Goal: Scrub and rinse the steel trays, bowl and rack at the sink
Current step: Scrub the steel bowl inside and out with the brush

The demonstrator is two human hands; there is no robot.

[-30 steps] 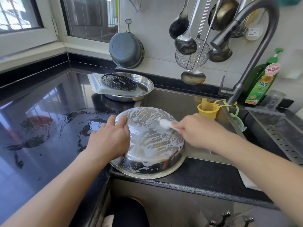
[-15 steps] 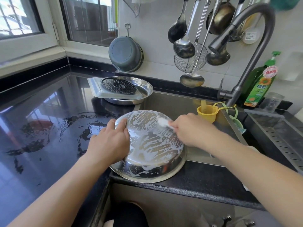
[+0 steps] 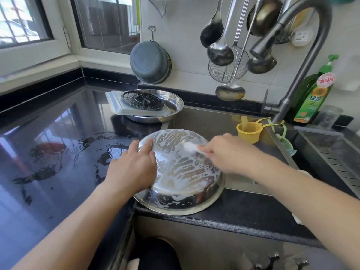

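A steel bowl (image 3: 181, 172) lies upside down on the near edge of the black table (image 3: 243, 211), part of it over the sink (image 3: 210, 119), its base streaked with white suds. The left hand (image 3: 132, 168) rests on its left side, fingers flat against the steel and slightly curled over the edge. The right hand (image 3: 229, 152) pinches a small white scrubber (image 3: 190, 147) pressed to the soapy base. Farther back on the left, a round steel tray (image 3: 171, 110) holds a rectangular tray (image 3: 116, 104) with a black round rack (image 3: 142, 100) on top. A green soap bottle (image 3: 313, 94) stands at the far right beside the faucet (image 3: 303, 61).
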